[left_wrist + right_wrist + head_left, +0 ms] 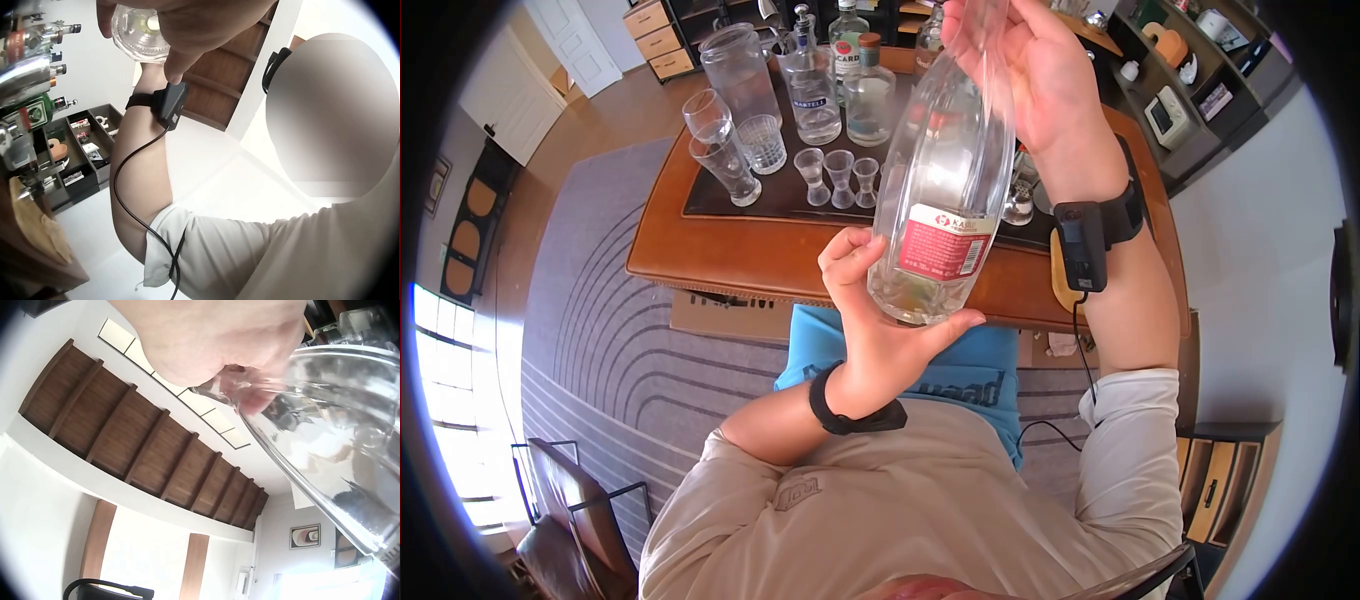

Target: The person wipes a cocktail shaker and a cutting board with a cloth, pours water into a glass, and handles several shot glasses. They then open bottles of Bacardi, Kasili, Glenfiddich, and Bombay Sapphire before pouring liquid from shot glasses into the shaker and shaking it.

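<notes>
A clear glass bottle (pixel 945 160) with a red and white label (pixel 943 243) is held up tilted above the front of the table, base toward the person. My right hand (pixel 1048 95) grips its narrow neck at the top; in the right wrist view the fingers wrap the neck above the wide glass body (pixel 331 425). At the bottom end, my left hand (pixel 878 335) holds the base between thumb and fingers. The left wrist view shows the faceted base (pixel 134 40) between the digits. Both hands wear wrist straps.
On the brown table (pixel 662 235), a dark mat carries several jiggers (pixel 838 175), drinking glasses (pixel 725 165), a large clear jar (pixel 742 75) and bottles, including a Martell one (pixel 812 105). Shelving (pixel 1200 90) stands behind at right. A cable (pixel 1082 345) hangs from the right wrist.
</notes>
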`<state>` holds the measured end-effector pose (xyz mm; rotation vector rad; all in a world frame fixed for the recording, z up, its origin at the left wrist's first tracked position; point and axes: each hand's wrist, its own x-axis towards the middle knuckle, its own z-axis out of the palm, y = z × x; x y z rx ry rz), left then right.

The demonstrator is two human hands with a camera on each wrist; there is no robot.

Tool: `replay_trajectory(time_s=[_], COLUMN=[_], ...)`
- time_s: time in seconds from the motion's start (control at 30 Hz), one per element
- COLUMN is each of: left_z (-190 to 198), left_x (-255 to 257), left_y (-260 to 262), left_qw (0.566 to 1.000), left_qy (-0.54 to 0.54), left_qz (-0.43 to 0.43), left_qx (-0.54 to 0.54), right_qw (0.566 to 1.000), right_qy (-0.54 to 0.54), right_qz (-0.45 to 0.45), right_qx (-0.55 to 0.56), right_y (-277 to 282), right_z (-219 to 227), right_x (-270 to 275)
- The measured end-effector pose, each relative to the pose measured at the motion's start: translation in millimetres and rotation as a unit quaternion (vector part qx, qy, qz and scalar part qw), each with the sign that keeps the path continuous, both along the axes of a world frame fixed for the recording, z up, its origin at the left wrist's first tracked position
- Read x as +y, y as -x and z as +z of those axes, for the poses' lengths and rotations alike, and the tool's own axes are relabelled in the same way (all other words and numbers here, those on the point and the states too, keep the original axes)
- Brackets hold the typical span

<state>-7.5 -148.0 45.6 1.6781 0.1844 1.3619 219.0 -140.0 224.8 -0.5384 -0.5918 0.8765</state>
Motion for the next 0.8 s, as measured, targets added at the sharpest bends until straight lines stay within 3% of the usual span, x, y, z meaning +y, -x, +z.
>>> replay_trajectory(time_s=[0.4, 0.73, 0.8], left_z=[-2, -1, 5], left_x=[-1, 7, 15], left_y=[2, 1, 2], left_qw=[1.0, 0.998, 0.942], left_qy=[0.007, 0.03, 0.265], left_qz=[0.012, -0.038, -0.205], left_qx=[0.015, 0.034, 0.005], right_qw=[1.0, 0.998, 0.998], right_qy=[-0.02, -0.012, -0.013], right_qz=[0.013, 0.03, 0.024], right_qx=[-0.003, 0.051, 0.055], right_y=[-4, -11, -20], right_z=[-7, -7, -15], right_x=[4, -4, -6])
